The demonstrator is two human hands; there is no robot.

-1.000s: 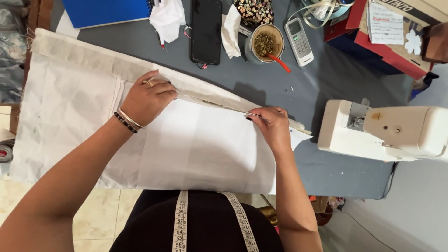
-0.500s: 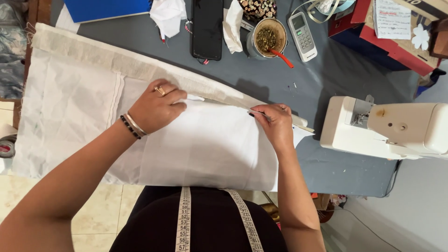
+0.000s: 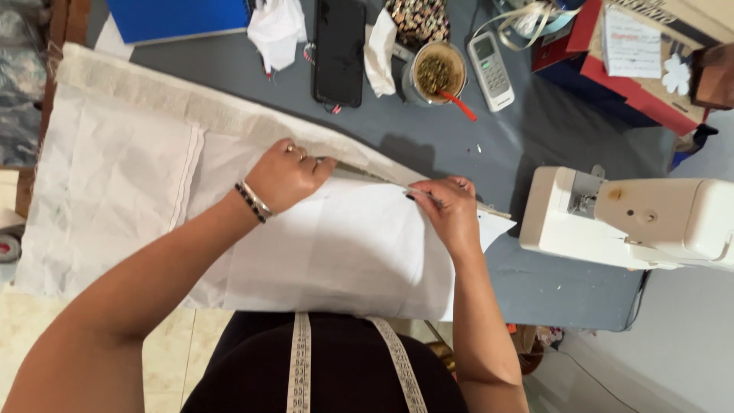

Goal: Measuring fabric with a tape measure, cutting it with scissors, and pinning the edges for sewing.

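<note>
At frame centre, a white paper pattern [image 3: 344, 252] is pressed flat onto white fabric [image 3: 115, 199] by the left hand [image 3: 287, 176]; a pen [image 3: 428, 197] is grasped in the right hand [image 3: 451, 214].

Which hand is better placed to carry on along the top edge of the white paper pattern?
Right, probably. The right hand pinches a thin tool, likely a pencil or pin, right at the edge of the white paper pattern. The left hand lies flat, pressing the pattern onto the cream fabric.
</note>
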